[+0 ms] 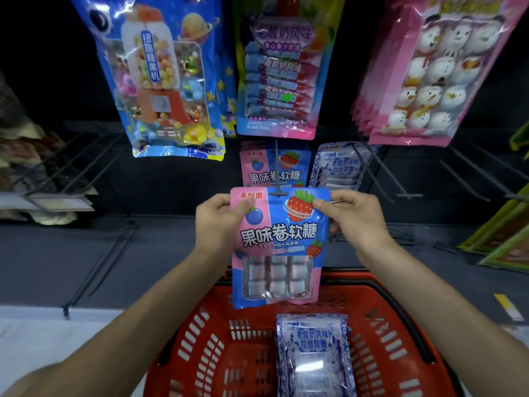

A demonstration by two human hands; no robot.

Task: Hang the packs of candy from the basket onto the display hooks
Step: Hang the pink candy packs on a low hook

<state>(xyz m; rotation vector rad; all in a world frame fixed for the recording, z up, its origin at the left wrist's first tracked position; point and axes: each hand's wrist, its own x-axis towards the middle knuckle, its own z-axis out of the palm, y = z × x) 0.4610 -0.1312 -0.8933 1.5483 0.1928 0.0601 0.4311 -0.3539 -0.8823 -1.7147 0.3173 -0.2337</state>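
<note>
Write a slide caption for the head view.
Left hand and right hand hold a pink-and-blue candy pack at a grey wire hook.

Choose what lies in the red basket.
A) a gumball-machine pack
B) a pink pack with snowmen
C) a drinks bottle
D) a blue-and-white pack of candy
D: a blue-and-white pack lies in the red basket, while the left hand and the right hand hold the pink-and-blue pack above it.

The nearest pink and blue pack (pixel 279 247) carries "果味卷软糖" in big white characters and "乖刺猬" at its top left corner. The same big title stands on the pack behind it (pixel 274 170). The white-blue pack (pixel 312 348) in the basket (pixel 200 339) reads "老酸奶风味 拉丝软糖". The top middle pack (pixel 279 73) shows "老酸奶风味" and, near its bottom edge, "RUANTANG".
</note>
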